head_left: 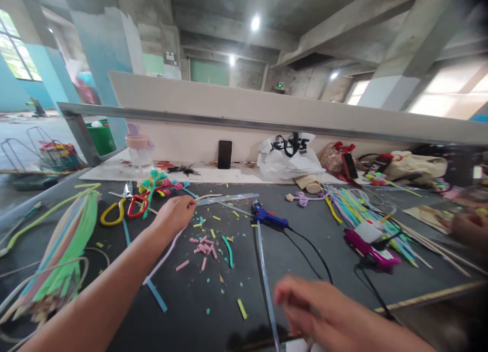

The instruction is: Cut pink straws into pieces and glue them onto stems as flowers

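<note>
My left hand (177, 212) is closed, its fingers pinched at one end of a thin cream pipe cleaner (209, 196). Clear glue sticks (244, 197) lie just beyond its fingertips. From under the wrist a lilac pipe cleaner (163, 258) runs toward me. My right hand (308, 306), smeared by motion, hovers over the near edge; whether it holds anything is hidden. Between the hands lies a blue glue gun (270, 217), with a long clear glue stick (263, 270) stretching from it toward me. Pink cut pieces (206, 247) are scattered near the left hand.
Scissors (124, 204) with red and yellow handles and a bundle of pipe cleaners (68, 240) lie left. More pipe cleaners (354, 204) and a magenta device (371, 250) with a cord are right. A phone (224, 154) stands behind; another person's hand (470, 230) shows far right.
</note>
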`<state>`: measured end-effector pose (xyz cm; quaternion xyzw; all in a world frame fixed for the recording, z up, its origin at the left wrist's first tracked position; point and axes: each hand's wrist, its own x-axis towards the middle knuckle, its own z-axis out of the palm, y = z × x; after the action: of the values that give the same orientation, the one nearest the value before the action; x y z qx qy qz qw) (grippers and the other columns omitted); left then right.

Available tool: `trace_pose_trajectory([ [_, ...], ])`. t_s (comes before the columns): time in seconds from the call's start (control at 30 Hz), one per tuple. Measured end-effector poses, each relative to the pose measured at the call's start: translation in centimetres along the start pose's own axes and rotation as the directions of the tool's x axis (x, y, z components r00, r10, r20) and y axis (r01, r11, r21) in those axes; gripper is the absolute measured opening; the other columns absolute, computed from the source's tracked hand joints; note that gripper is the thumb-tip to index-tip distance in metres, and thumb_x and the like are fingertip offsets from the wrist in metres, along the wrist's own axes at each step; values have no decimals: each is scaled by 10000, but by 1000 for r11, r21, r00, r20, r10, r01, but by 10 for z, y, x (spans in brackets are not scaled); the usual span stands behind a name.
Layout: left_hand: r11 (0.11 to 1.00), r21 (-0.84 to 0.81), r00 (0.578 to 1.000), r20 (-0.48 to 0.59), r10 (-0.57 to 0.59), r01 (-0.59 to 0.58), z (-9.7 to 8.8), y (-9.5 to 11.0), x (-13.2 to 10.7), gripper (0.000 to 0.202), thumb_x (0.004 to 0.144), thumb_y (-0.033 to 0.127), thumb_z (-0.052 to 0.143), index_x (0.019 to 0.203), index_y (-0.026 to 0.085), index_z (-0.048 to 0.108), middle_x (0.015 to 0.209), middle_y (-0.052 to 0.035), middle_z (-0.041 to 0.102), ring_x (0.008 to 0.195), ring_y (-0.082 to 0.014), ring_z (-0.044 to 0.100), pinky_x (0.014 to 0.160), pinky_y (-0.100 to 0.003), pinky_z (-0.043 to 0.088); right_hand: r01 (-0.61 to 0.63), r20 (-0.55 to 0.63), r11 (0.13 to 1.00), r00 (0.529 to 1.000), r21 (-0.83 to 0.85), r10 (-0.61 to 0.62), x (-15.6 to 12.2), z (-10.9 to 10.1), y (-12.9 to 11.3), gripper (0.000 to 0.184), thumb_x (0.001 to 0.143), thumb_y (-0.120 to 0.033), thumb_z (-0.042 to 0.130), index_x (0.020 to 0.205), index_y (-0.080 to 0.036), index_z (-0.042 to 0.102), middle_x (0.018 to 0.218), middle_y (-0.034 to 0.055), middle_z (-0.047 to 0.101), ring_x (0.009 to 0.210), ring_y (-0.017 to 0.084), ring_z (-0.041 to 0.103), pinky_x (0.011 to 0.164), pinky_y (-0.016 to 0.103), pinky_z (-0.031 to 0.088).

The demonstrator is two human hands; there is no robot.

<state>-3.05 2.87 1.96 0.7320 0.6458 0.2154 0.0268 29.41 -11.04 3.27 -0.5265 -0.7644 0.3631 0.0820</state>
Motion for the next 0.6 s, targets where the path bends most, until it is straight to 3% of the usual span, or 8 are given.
trace_pose_trajectory([
  [0.07, 1000, 10, 1000, 4, -2, 2, 4, 2, -7, 305, 791, 288, 383, 880, 210, 663, 901, -75, 709, 857, -253, 635, 714, -308, 445, 169, -40, 975, 986, 142, -164, 40, -13, -26, 140, 864, -324, 443, 904, -236, 545, 699, -5, 611, 626, 110, 565, 620, 250, 439],
  [0.17, 1000, 9, 1000, 6, 24, -24, 8, 3, -15, 317, 809, 261, 363, 938, 197, 646, 954, -77, 702, 896, -237, 628, 755, -298, 440, 352, -233, 821, 933, 450, -273, 102, -19, -56, 136, 857, -309, 432, 839, -190, 494, 616, -24, 570, 518, 90, 511, 550, 229, 417],
  [0.27, 996, 40, 996, -17, 84, -83, 9, -2, -20, 326, 844, 263, 330, 973, 199, 624, 1003, -70, 685, 931, -198, 614, 801, -271, 414, 454, -398, 690, 881, 563, -255, 150, -13, -65, 144, 838, -316, 459, 829, -177, 492, 565, -41, 542, 466, 78, 475, 505, 209, 391],
  [0.33, 986, 124, 993, -24, 113, -109, 8, -9, -22, 328, 861, 282, 312, 913, 208, 627, 924, -64, 695, 874, -199, 624, 774, -289, 406, 508, -498, 650, 838, 565, -222, 169, -9, -60, 151, 835, -326, 459, 834, -179, 495, 552, -48, 534, 448, 77, 463, 483, 204, 381],
  [0.43, 963, 254, 996, 1, 90, -87, 3, -22, -23, 329, 864, 304, 313, 806, 206, 622, 799, -53, 691, 795, -218, 632, 714, -319, 391, 533, -573, 668, 797, 519, -191, 180, -6, -43, 160, 823, -337, 488, 809, -179, 508, 524, -53, 520, 431, 75, 441, 455, 195, 358],
  [0.6, 958, 287, 1000, 29, -6, -2, -6, -37, -19, 300, 851, 328, 335, 817, 210, 609, 834, -55, 683, 796, -215, 625, 666, -297, 375, 459, -582, 797, 795, 392, -172, 178, -11, -22, 167, 802, -338, 525, 767, -176, 549, 494, -51, 501, 422, 77, 416, 429, 192, 325],
])
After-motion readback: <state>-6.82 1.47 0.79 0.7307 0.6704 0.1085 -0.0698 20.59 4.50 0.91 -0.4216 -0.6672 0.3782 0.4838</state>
